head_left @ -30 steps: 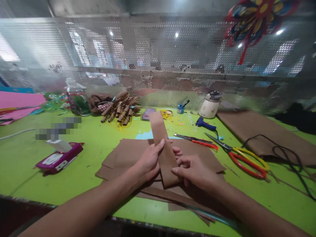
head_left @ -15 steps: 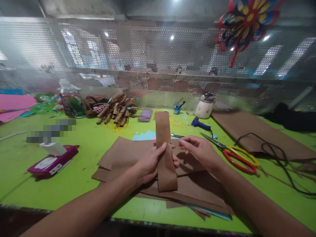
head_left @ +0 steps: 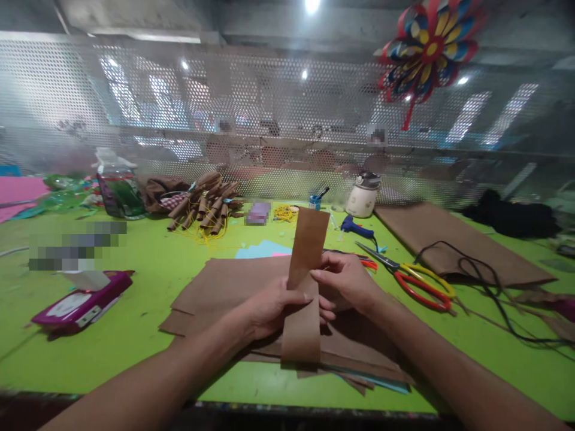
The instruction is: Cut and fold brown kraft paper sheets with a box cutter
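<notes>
A long brown paper strip (head_left: 308, 239) stands upright between my hands, its lower end curling toward me. My left hand (head_left: 274, 308) grips it from the left, thumb across the front and fingers behind. At its right edge my right hand (head_left: 348, 278) pinches the strip between thumb and fingers. Below both hands lie stacked brown paper sheets (head_left: 211, 293), with light blue paper (head_left: 260, 249) showing behind them. Red-and-yellow-handled scissors (head_left: 415, 278) rest open to the right, and a blue glue gun (head_left: 357, 228) lies behind them.
On the left sits a purple power strip (head_left: 85, 305) with a white plug. Rolled brown paper tubes with yellow string (head_left: 206, 203), a bottle (head_left: 119, 185) and a white jar (head_left: 363, 196) line the back. A black cord (head_left: 489, 281) loops near folded brown paper (head_left: 453, 239) on the right.
My right hand has moved left and taken hold of the strip's edge. The strip's upper part now leans to the right. The view has shifted slightly.
</notes>
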Motion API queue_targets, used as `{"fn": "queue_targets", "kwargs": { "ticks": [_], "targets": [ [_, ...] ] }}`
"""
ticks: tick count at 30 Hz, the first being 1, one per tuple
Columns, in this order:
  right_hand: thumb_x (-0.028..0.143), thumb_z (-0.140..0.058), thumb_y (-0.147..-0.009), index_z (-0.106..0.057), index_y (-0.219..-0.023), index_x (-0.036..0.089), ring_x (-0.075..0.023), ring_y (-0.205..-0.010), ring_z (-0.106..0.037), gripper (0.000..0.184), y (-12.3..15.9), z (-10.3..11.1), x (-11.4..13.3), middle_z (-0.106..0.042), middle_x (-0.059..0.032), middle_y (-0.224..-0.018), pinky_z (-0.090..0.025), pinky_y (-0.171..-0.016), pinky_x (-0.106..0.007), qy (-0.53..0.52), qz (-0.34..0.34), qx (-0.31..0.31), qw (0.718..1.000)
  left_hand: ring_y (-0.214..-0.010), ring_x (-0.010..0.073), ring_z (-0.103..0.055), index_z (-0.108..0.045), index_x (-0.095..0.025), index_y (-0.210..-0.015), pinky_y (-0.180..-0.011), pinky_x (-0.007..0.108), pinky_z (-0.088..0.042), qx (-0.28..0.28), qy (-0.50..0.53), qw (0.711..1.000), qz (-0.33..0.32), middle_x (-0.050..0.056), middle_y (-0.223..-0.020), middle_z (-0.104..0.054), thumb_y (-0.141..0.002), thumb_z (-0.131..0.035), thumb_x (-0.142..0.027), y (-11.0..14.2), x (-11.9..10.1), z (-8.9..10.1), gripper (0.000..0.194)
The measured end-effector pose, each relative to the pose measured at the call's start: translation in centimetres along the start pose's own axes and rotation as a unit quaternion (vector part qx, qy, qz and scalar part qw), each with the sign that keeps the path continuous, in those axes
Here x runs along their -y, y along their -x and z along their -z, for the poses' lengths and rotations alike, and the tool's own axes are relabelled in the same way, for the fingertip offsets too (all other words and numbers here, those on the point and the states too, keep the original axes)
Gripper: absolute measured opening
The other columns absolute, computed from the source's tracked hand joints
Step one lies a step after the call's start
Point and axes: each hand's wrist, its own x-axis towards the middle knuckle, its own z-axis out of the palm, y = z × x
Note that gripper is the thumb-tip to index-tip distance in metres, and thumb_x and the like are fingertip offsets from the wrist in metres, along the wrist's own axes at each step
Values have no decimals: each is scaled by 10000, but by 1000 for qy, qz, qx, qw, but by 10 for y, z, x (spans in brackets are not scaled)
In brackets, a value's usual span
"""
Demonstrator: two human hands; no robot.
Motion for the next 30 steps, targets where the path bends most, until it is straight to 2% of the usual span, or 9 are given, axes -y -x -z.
{"fn": "queue_targets", "kwargs": {
  "ticks": [4,8,14,20,22,26,28,30],
  "targets": [
    [273,-646,-791,-718,-883,180,-171,-774,-629,149,-1,1,2,-703,-39,-843,-501,-724,-295,68,98,-46,992,-830,271,-712,-711,-44,-899,-825,407,-550,10,3,1000,15,197,-909,-732,-796,-618,-138,0,-1,-1,167],
    [181,-593,-811,-759,-929,223,-157,-794,-604,208,3,5,-3,-645,-36,-870,-481,-708,-276,93,205,-52,973,-853,283,-706,-698,-57,-995,-815,419,-544,24,43,998,33,200,-945,-729,-828,-590,-211,1,-3,-2,252],
    [138,-549,-871,-763,-957,262,-144,-810,-601,262,7,10,-1,-605,-35,-876,-474,-709,-274,134,314,-40,939,-939,350,-684,-687,-38,-1009,-861,479,-516,-17,50,997,58,212,-950,-727,-831,-505,-308,4,-12,-5,371],
    [133,-530,-892,-738,-1032,281,-142,-788,-582,291,7,11,-9,-568,-42,-910,-487,-673,-274,241,365,-74,896,-884,347,-697,-668,-12,-1004,-834,471,-517,111,87,988,59,236,-934,-717,-850,-414,-439,1,-12,1,520],
    [127,-537,-887,-730,-1049,284,-146,-788,-576,297,7,12,-13,-561,-44,-913,-492,-675,-278,264,376,-74,885,-905,344,-695,-660,-23,-1028,-833,466,-519,117,101,987,50,234,-961,-713,-878,-401,-478,0,-12,2,544],
    [118,-525,-894,-718,-1066,283,-147,-781,-573,307,5,13,-17,-555,-46,-917,-490,-669,-279,265,378,-83,883,-926,360,-690,-637,-44,-1076,-825,497,-527,112,105,988,32,236,-1009,-702,-871,-455,-540,3,-13,-1,567],
    [139,-551,-885,-708,-1091,285,-158,-797,-569,297,5,14,-18,-554,-50,-922,-490,-674,-290,274,383,-82,878,-924,345,-695,-614,-81,-1124,-819,481,-535,103,91,990,17,214,-1010,-707,-854,-547,-470,5,-12,-4,479],
    [153,-579,-870,-700,-1106,284,-167,-809,-563,296,4,14,-18,-553,-52,-924,-491,-679,-299,281,393,-78,872,-915,322,-703,-581,-131,-1171,-810,452,-545,86,59,995,-7,181,-1010,-713,-812,-656,-322,6,-10,-5,413]
  ]
}}
